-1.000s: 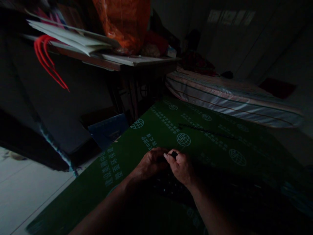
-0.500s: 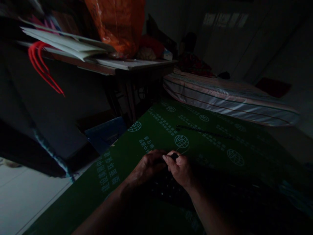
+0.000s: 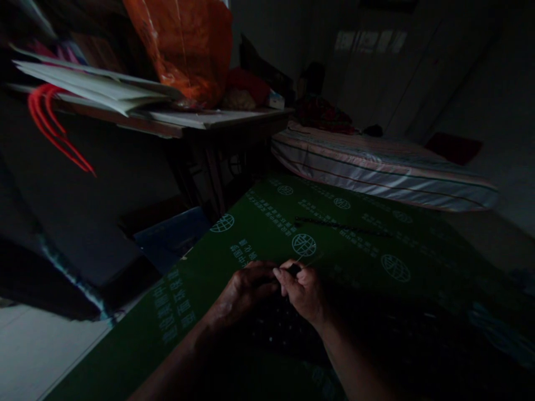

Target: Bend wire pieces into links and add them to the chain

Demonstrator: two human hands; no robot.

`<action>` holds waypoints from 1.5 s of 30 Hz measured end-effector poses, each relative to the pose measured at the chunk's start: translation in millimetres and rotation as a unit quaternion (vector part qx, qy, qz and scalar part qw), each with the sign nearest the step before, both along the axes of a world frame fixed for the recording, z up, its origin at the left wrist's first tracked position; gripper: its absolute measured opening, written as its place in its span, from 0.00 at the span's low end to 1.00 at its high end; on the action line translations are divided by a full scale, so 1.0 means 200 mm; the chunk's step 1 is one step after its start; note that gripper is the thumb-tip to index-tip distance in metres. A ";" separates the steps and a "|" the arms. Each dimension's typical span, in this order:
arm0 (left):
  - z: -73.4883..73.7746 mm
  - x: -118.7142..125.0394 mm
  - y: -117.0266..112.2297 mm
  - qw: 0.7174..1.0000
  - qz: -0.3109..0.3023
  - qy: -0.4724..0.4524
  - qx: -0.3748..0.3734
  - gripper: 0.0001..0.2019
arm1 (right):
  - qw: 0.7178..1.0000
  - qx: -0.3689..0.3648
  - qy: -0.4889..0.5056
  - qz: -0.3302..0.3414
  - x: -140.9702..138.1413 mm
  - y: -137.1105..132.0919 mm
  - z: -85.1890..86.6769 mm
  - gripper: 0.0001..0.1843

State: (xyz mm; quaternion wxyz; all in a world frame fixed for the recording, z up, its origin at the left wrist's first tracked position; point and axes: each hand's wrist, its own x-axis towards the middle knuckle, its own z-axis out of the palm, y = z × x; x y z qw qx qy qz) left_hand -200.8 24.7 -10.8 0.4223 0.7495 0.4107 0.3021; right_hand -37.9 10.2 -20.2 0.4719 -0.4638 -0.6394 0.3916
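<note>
We're low over the green printed sheet [image 3: 259, 223] now, both hands meeting at its near middle; the right hand [image 3: 305, 291] has its grip pinched together on a small dark piece [image 3: 295, 269], thumb and forefinger on top; the left hand [image 3: 246, 287] curls in right against it, knuckles up, and in this gloom we cannot tell whether its grip is clamped on anything; dark spotted cloth [image 3: 276, 328] lies under both wrists; further out, a thin dark strip [image 3: 338, 225] lies on the sheet; beyond it, a striped mattress [image 3: 376, 170]; up left, a surface [image 3: 234, 115] bears papers [image 3: 83, 86] and an orange bag [image 3: 184, 50]
</note>
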 end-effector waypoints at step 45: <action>0.01 -0.02 0.02 0.991 0.040 -0.041 -0.119 0.15 | 0.992 -0.057 0.110 0.010 -0.02 0.03 -0.03 0.17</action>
